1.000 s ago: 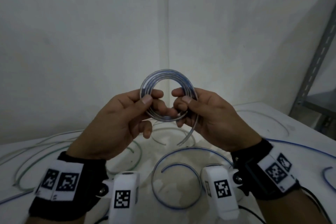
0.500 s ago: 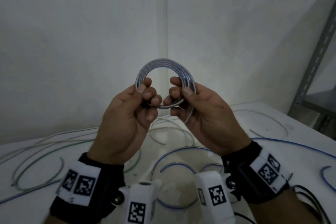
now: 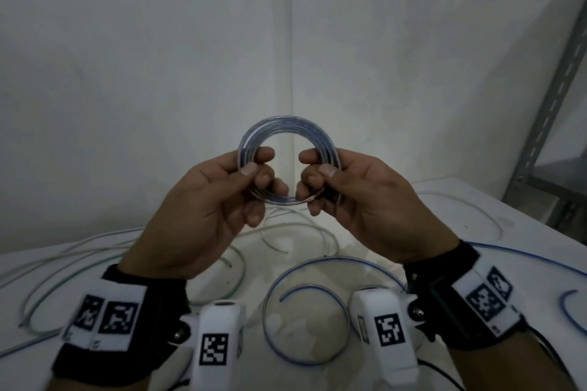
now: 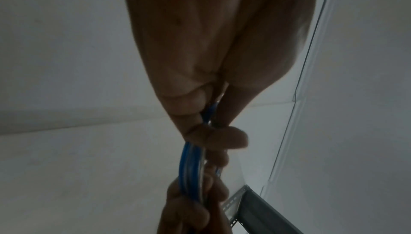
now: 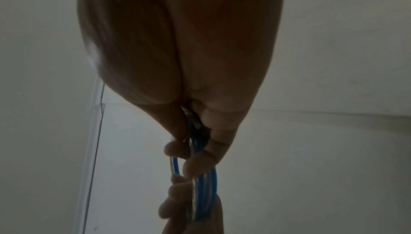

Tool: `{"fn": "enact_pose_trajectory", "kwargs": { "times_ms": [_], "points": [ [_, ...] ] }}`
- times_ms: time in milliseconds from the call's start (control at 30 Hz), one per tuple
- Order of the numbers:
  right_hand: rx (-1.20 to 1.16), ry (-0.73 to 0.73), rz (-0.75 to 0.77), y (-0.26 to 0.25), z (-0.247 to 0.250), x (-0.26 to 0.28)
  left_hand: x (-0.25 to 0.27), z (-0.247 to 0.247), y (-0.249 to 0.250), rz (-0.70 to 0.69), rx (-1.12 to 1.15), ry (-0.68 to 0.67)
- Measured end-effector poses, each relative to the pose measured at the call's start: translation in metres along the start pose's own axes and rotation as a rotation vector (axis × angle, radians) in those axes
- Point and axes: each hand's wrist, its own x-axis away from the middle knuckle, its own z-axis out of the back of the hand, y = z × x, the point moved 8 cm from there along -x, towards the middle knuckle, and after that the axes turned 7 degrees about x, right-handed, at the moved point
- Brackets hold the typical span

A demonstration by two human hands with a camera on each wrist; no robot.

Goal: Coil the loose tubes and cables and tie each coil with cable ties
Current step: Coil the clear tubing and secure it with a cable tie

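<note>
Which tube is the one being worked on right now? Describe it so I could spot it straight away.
Look above the white table, in front of the wall corner. There the left hand and right hand grip opposite sides of the coil, a clear tube with a blue stripe. It is the only tube wound into a tight ring of several turns and held in the air; the loose tubes lie in open curves on the table.

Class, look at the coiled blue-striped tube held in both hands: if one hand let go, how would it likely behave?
The coil would probably spring open: both the left hand and right hand pinch its turns, and no tie shows. It seems light. Loose tubes on the table keep curves, suggesting springy stiffness.
</note>
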Motion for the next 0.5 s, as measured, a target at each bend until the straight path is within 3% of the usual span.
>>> {"fn": "enact_pose_trajectory", "kwargs": {
  "times_ms": [200,367,500],
  "points": [
    [-0.087,0.05,0.076,0.004,-0.01,-0.001,-0.001,0.001,-0.006,-0.082,0.223,0.045],
    [0.049,0.074,0.045,-0.002,0.004,-0.002,0.001,0.005,0.005,-0.038,-0.171,-0.02],
    [0.076,0.095,0.06,-0.005,0.003,-0.002,0.002,0.012,0.013,-0.085,-0.376,0.032]
  ]
}}
